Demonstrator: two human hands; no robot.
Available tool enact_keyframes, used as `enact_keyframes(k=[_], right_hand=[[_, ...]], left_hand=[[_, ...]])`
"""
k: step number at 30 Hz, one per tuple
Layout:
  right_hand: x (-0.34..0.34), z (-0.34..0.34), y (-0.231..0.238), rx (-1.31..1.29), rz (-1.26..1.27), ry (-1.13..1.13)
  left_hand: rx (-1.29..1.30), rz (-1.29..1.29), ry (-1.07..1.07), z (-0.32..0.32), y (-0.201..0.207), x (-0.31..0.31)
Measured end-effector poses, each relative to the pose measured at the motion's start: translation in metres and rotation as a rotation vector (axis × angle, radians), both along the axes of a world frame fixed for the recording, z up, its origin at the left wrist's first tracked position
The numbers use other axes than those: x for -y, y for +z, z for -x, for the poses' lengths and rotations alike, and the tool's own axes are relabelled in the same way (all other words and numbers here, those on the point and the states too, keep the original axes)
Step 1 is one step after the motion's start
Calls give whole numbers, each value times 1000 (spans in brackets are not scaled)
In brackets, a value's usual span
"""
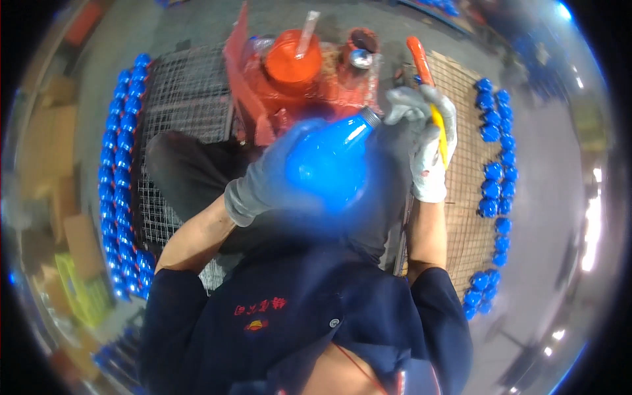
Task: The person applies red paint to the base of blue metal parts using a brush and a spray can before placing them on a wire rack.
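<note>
My left hand [266, 174], in a grey glove, grips a glossy blue bottle-shaped part [329, 164] over my lap. Its body is blurred. The narrow end points up and right, ending in a bare grey threaded neck [370, 117]. Close to that neck is my right hand [424, 141], in a stained whitish glove. It is closed around a slim tool with a yellow handle [440, 131] and an orange-red far end [420, 59]; the glove hides its middle. The right thumb and fingers point toward the neck, apparently without touching it.
Ahead stands a red-smeared work stand with an orange-red tub [293, 62], a clear strip sticking up from it, and a silver-topped can [361, 59]. Rows of blue parts line the left mesh rack [184, 92] and the right mesh rack [461, 230]. Cardboard boxes [52, 145] lie far left.
</note>
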State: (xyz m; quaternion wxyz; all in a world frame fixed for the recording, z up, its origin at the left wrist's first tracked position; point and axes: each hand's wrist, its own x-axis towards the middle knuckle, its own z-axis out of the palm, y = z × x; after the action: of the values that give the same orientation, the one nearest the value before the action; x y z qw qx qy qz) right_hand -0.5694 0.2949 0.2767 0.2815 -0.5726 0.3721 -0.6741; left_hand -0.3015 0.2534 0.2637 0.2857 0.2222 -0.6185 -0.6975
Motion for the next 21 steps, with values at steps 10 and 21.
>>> enact_keyframes(k=[10,21], right_hand=[[-28,-23,-36,-144,15,-296],[-46,-53,46,-764,94,-223]], left_hand=[[417,1007,642,-51,-5,10],[338,918,641,-50,-4,19]])
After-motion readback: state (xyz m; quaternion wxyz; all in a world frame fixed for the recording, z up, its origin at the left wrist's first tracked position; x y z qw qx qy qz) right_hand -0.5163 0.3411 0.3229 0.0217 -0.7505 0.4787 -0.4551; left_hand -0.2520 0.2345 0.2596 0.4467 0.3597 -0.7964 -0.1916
